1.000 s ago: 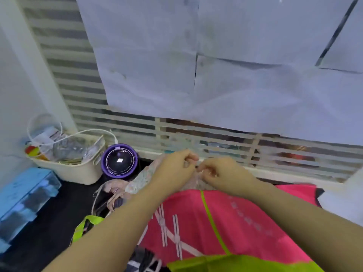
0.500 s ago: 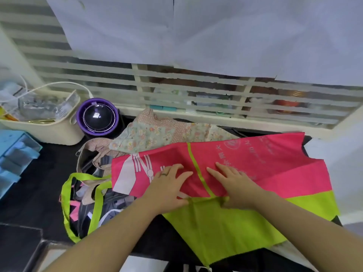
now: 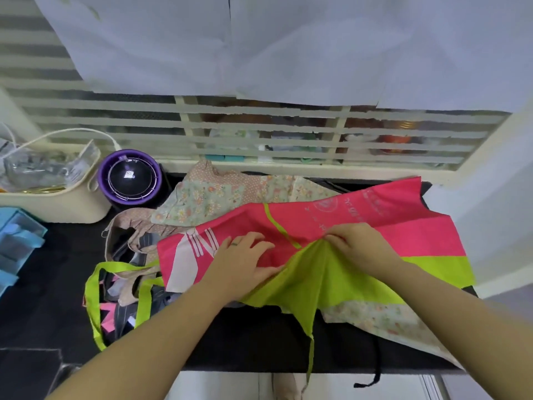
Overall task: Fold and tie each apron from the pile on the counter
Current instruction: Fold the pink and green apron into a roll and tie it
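Far to the left of the hands, a blue plastic tray [image 3: 17,241] sits at the desk [image 3: 43,284] edge, with a cream basket [image 3: 57,209] of clear packets beyond it. A round purple-rimmed appliance [image 3: 129,177] stands just right of the basket.

Just left of the left hand lies the pile of aprons [image 3: 127,284], dark striped cloth tangled with lime-green straps [image 3: 92,298] and bits of pink. Beyond both hands, toward the slatted window [image 3: 259,134], a floral apron [image 3: 216,194] is spread on the desk.

The pink and lime-green apron [image 3: 389,223] lies across the desk under both hands, on top of the floral one, its pink part away from the person and its lime-green part nearer.

The left hand [image 3: 242,264] rests on the pink cloth with its fingers fairly straight and spread, pointing right. 1 finger wears a ring, and the thumb lies along the edge where the lime-green begins.

The right hand [image 3: 360,246] has its fingers curled and pinches a gathered peak of the lime-green cloth between the 2 hands. From that peak the cloth fans down toward the person.

A thin lime-green tie [image 3: 310,356] hangs over the desk's near edge below the hands. Floral cloth shows beneath the right forearm, and a black strap [image 3: 375,368] dangles there.
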Motion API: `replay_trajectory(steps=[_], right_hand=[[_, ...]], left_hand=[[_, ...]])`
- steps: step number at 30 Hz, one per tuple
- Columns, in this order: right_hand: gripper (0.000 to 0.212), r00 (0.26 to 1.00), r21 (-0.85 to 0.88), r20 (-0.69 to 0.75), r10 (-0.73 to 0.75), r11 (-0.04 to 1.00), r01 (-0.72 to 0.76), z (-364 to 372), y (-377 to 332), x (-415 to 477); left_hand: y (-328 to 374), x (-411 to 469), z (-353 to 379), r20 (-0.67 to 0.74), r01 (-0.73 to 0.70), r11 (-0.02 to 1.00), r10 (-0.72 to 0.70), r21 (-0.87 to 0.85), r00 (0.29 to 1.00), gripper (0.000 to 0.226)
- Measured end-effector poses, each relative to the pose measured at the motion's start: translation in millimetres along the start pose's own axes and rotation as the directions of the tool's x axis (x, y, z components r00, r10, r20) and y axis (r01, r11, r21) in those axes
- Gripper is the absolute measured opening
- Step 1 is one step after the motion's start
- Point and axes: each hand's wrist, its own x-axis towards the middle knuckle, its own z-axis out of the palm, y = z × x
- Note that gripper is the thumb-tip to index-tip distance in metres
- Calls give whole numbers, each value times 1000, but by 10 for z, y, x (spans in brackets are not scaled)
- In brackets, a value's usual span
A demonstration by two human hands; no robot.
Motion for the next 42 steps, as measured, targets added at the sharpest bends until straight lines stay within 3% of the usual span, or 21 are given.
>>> replay_trajectory(steps=[3,6,8,13,16,19,21,24,26,29,31,36,39,42], right_hand=[[21,989,105,-145,-7,994,22,-394,-174,115],[22,976,148,-216,-11,988,44,-823,-401,213],[25,963,131,-267,-35,989,72,-1056,-524,269],[28,911,91,-406,-71,989,117,-1523,-808,403],[27,866,68,-495,-74,990,123,-1711,-998,465],[27,843,34,-533,-72,994,106,-1853,-1149,488],[27,838,44,-541,-68,993,109,-1931,-1221,463],[30,832,18,-552,-50,997,72,-1999,-1228,383],[42,842,-24,-540,-15,1000,2,-2013,-1177,307],[101,872,-120,-489,4,990,-72,-1968,-1145,164],[124,878,-157,-479,-13,985,-71,-1851,-1191,50],[131,897,-161,-441,-38,986,-37,-1262,-1489,-164],[133,895,-43,-431,112,989,-144,-1152,-1548,-80],[133,846,165,-476,241,969,-183,-1225,-1644,3]], left_hand=[[191,-12,-208,-48,-39,996,35,-84,998,99],[386,-20,-529,-151,-38,986,13,-160,988,105],[522,-60,-757,-208,-66,995,50,-71,977,104],[843,-231,-1144,-152,-32,996,44,83,987,126],[1024,-236,-1170,-328,-62,997,70,36,942,119],[1075,-112,-1295,-538,-74,997,72,17,840,107],[1000,-54,-1478,-581,-100,995,66,-26,811,105],[830,-7,-1815,-599,-193,961,38,-197,800,84],[755,15,-2069,-654,-234,953,53,-194,755,70],[764,69,-2511,-734,-252,946,22,-205,679,50],[824,101,-2796,-754,-250,943,-1,-219,657,41],[1051,146,-3227,-765,-320,933,81,-168,639,35],[1150,117,-3375,-768,-333,929,94,-161,634,37],[1211,36,-3496,-788,-354,922,98,-158,607,39]])
